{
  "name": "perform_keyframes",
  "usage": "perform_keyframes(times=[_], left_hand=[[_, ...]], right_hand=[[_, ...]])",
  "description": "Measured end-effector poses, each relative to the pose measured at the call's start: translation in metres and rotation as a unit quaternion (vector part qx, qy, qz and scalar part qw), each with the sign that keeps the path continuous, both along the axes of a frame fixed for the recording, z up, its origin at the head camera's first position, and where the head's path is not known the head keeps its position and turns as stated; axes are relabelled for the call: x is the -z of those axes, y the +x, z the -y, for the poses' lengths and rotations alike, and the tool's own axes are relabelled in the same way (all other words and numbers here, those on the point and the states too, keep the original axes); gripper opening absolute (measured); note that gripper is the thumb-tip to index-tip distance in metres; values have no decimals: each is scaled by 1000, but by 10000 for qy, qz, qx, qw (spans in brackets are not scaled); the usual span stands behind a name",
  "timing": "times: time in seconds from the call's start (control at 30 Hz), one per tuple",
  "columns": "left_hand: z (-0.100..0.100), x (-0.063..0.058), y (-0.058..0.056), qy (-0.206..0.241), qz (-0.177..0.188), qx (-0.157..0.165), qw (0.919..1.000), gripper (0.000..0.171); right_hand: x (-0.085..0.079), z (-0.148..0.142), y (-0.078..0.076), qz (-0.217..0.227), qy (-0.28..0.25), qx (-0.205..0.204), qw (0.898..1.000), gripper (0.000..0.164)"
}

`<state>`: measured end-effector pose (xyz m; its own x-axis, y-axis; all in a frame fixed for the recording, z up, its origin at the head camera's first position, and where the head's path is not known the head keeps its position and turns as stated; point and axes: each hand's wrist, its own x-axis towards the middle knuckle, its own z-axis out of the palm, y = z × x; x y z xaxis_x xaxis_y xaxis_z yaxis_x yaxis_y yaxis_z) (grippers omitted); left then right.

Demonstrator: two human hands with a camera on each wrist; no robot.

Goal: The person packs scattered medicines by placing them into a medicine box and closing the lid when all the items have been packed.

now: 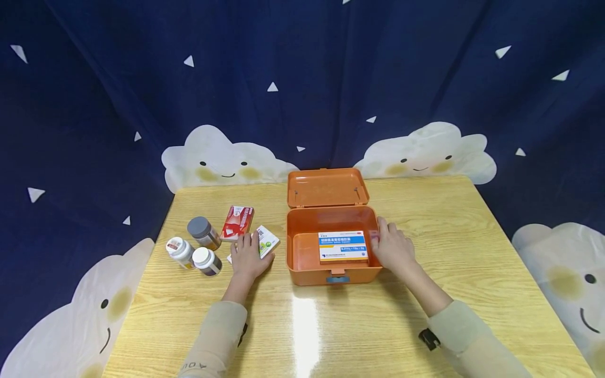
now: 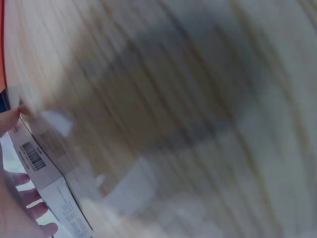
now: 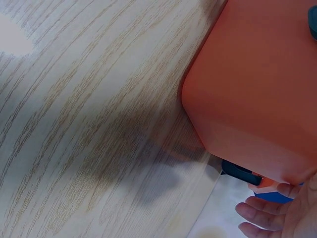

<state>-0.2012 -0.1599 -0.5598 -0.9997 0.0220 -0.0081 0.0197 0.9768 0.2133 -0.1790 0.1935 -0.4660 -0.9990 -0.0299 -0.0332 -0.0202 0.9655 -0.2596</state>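
Note:
My left hand (image 1: 250,257) is over a white and green carton (image 1: 268,242) lying on the table. In the left wrist view its thumb rests at one end of this carton (image 2: 34,153), with the fingers along the far side. An orange case (image 1: 312,277) stands in the middle with its lid (image 1: 327,188) raised. Inside lies a blue and white medicine box (image 1: 343,247). At the case's right wall my right hand (image 1: 396,247) holds the rim, thumb on the inner side. The right wrist view shows its fingers (image 3: 257,213) by the case; the thumb is hidden there.
Left of the case are a red medicine box (image 1: 238,222), a grey-lidded bottle (image 1: 204,233) and two white-capped bottles, one at the far left (image 1: 180,252) and one nearer (image 1: 207,261). The wooden table (image 1: 449,236) ends at a dark blue curtain (image 1: 326,79).

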Motion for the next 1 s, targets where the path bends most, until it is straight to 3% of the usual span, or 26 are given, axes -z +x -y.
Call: perform_keyframes(times=[1.0], left_hand=[[-10,-4,11,281,-268,-253,9989,78]], right_hand=[[1,1,-1,99,-90,13,9999,55]])
